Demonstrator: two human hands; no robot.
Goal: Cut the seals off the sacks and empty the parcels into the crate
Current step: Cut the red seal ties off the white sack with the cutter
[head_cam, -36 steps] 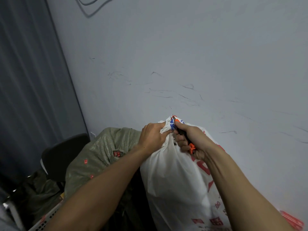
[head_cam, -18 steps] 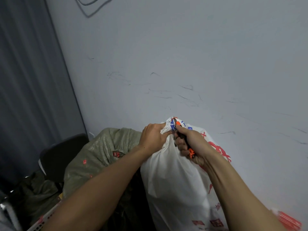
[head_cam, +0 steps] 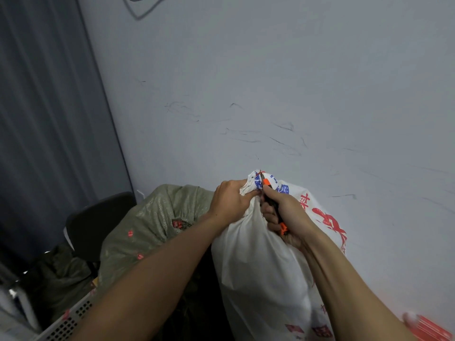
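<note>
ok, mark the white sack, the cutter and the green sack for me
white sack [head_cam: 258,267]: head view, plain front panel below the bunched neck.
cutter [head_cam: 266,182]: head view, orange tip at the bunched neck.
green sack [head_cam: 152,217]: head view, woven side facing the camera.

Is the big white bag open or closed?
Closed. The white sack is bunched tight at its top in the left hand; the right hand holds an orange cutter there.
</note>
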